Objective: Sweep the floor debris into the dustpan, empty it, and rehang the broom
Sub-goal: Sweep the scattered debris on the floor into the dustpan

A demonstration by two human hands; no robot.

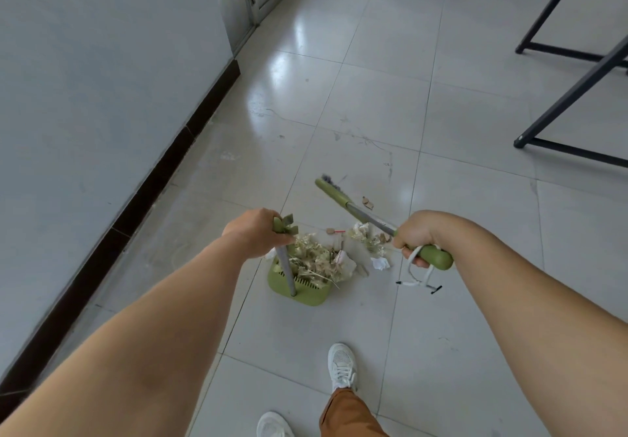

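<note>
We are gripping the dustpan point(299, 283) handle with our left hand point(255, 232), fingers curled round its green top, and the pan is standing on the floor point(458, 130), full of dry debris point(319, 261). Our right hand point(416, 236) is clenching the broom point(343, 200) by its green grip, a white loop point(416, 271) dangling beneath. The broom head is resting on the floor beyond the pan. More scraps point(370, 237) are lying just beside the pan, between it and the broom. A wall point(102, 79) is running along our left.
</note>
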